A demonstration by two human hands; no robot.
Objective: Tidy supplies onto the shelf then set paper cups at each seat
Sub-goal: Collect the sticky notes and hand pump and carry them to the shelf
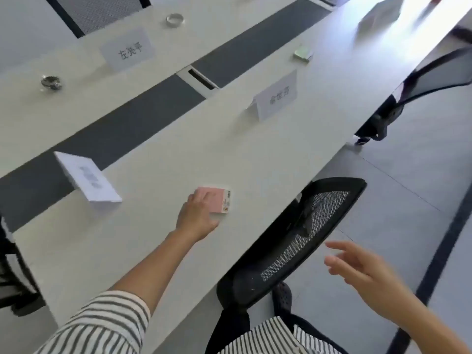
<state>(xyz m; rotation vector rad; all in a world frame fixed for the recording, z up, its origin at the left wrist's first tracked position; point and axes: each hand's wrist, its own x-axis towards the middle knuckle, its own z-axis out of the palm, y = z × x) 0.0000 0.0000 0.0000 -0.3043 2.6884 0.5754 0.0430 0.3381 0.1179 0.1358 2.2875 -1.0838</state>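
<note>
At the left, a name card (86, 180) stands on the long table (153, 251), near the dark middle strip. Just right of it lies the pink pad (218, 200), flat on the table and close to the near edge. The left hand (196, 215) is on the pad and covers its left part. The fingers reach over the pad and the thumb is at its near edge, but I cannot tell whether they already pinch it or only touch it. The pad is not lifted.

Further back and to the right stands a second card (277, 94), and behind it a green pad (302, 53) lies on the table, well apart from the pink one. A black chair (293, 241) is pushed against the table in front of the person. At the right, the right hand (357, 267) is in the air above the floor, with fingers spread and nothing in it.

I judge the task to be at an early stage. The tidying part is under way, with at least two pads not yet put away. No shelf is in view. No paper cup stands at any seat that is visible, so that whole part is left.
</note>
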